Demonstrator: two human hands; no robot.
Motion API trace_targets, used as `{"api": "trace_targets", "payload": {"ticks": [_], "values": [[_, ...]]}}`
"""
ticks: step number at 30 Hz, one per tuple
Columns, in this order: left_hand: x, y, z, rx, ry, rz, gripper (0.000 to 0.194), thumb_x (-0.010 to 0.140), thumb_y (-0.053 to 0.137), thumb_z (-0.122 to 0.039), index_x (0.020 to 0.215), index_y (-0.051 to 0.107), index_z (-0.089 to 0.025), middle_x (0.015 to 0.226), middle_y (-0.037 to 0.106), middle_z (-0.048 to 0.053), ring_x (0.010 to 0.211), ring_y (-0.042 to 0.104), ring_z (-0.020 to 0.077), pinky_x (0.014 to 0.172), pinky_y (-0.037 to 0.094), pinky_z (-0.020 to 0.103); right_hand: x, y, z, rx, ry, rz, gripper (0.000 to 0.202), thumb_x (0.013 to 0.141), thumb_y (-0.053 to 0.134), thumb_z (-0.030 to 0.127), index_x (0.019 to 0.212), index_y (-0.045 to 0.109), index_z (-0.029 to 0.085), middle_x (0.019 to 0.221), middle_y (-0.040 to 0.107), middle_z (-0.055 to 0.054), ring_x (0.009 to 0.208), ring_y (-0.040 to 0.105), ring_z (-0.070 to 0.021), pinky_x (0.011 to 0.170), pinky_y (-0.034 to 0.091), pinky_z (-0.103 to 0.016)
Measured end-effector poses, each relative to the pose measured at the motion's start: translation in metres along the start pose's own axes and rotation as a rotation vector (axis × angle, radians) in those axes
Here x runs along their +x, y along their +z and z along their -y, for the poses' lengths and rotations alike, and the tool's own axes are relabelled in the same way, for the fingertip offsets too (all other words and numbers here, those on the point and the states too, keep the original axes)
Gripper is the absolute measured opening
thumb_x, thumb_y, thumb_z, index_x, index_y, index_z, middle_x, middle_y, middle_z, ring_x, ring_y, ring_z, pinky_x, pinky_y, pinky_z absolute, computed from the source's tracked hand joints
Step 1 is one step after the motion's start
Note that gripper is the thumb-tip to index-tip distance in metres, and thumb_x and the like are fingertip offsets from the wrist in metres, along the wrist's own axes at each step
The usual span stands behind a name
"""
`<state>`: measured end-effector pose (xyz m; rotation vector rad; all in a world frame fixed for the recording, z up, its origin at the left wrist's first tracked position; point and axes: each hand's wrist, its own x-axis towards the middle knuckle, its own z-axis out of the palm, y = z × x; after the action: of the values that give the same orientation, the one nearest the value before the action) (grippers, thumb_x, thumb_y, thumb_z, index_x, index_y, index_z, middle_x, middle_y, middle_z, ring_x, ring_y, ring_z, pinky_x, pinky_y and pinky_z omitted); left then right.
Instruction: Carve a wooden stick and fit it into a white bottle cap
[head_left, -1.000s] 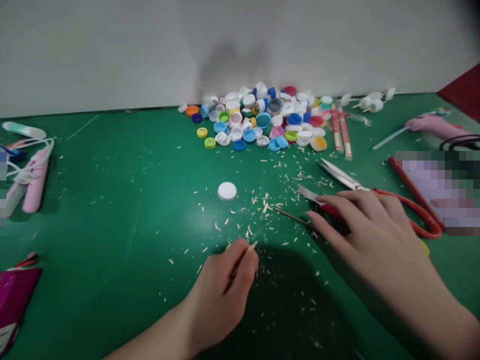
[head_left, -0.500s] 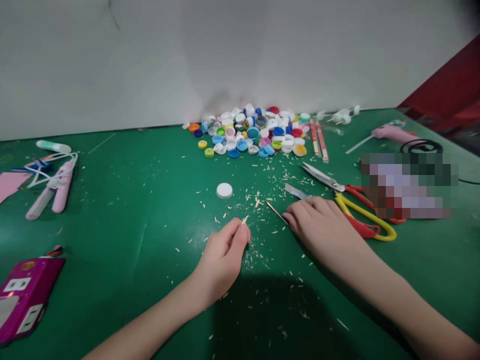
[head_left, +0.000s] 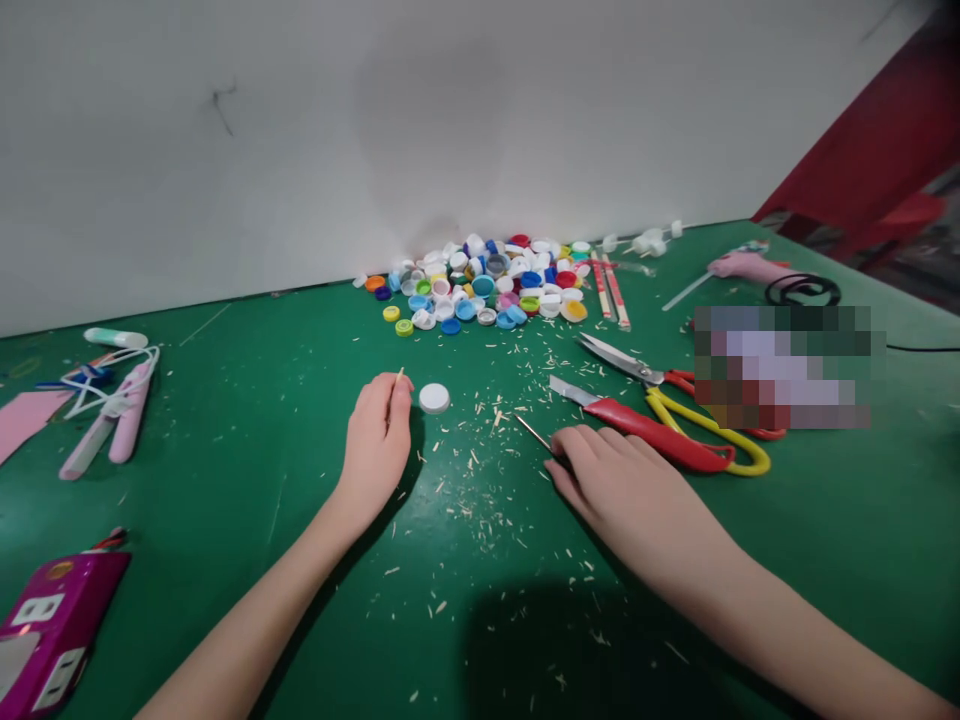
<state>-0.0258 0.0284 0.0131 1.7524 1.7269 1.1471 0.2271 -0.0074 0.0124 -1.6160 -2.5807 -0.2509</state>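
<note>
My left hand [head_left: 377, 445] is closed on a small pale wooden stick [head_left: 400, 374], whose tip pokes out above the thumb. Just right of it a white round cap [head_left: 434, 398] lies on the green table. My right hand [head_left: 619, 475] is lowered to the table, with its fingers on a thin metal rod [head_left: 532, 433] that points up and left. Pale wood shavings [head_left: 480, 500] are scattered between the hands. Beyond my right hand lie a red-handled cutter [head_left: 660, 430] and scissors with red and yellow handles [head_left: 701, 425].
A pile of coloured bottle caps [head_left: 484, 285] sits by the wall, with red-and-white packets [head_left: 606, 290] beside it. A pink glue gun [head_left: 750, 268] is at the back right. At left are a pink folded tool [head_left: 129, 410] and a magenta power strip [head_left: 67, 610].
My left hand has moved left and away from the shavings with the stick. My right hand has shifted off the red-handled cutter, whose handle now shows. The camera view has turned slightly.
</note>
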Motion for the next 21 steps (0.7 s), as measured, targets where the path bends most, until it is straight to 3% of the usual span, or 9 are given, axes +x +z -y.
{"api": "trace_targets", "payload": {"ticks": [3,7,12,18,21], "values": [[0.010,0.003,0.004,0.008,0.045,0.062,0.029,0.099,0.033,-0.034,0.086,0.054,-0.019,0.092,0.061,0.006,0.086,0.052,0.0163,0.077,0.039,0.031,0.000,0.005,-0.003,0.035,0.044,0.006,0.023,0.097,0.039,0.026,0.091,0.059,0.017,0.081,0.064,-0.006,0.075,0.061,-0.0223,0.069,0.039,-0.034],[0.019,0.006,0.006,0.008,0.096,0.149,0.031,0.099,0.034,-0.035,0.084,0.055,-0.018,0.085,0.060,0.004,0.081,0.052,0.0153,0.075,0.039,0.030,0.003,0.003,-0.004,0.065,0.044,0.009,0.027,0.095,0.034,0.020,0.094,0.061,0.016,0.082,0.066,-0.008,0.073,0.062,-0.0212,0.067,0.041,-0.033],[0.026,0.012,0.011,-0.063,0.088,0.191,0.035,0.099,0.034,-0.038,0.084,0.058,-0.018,0.078,0.062,0.003,0.072,0.051,0.0138,0.069,0.039,0.030,0.005,-0.009,0.000,0.081,0.124,0.073,0.038,0.091,0.033,0.016,0.119,0.058,0.009,0.093,0.068,-0.011,0.058,0.059,-0.0161,0.053,0.035,-0.029],[0.024,0.009,0.016,-0.063,0.099,0.258,0.035,0.099,0.034,-0.039,0.082,0.057,-0.019,0.076,0.062,0.002,0.069,0.054,0.0127,0.067,0.040,0.027,0.010,-0.016,0.003,0.069,0.250,0.216,0.038,0.098,0.029,0.030,0.115,0.060,0.015,0.079,0.071,-0.008,0.057,0.062,-0.0187,0.047,0.028,-0.028],[0.021,0.004,0.017,-0.035,0.161,0.289,0.036,0.099,0.034,-0.040,0.082,0.057,-0.019,0.076,0.063,0.001,0.068,0.054,0.0120,0.067,0.040,0.026,0.013,-0.017,0.003,0.110,0.237,0.219,0.040,0.099,0.032,0.043,0.107,0.064,0.020,0.078,0.072,-0.006,0.064,0.066,-0.0211,0.050,0.034,-0.028]]}}
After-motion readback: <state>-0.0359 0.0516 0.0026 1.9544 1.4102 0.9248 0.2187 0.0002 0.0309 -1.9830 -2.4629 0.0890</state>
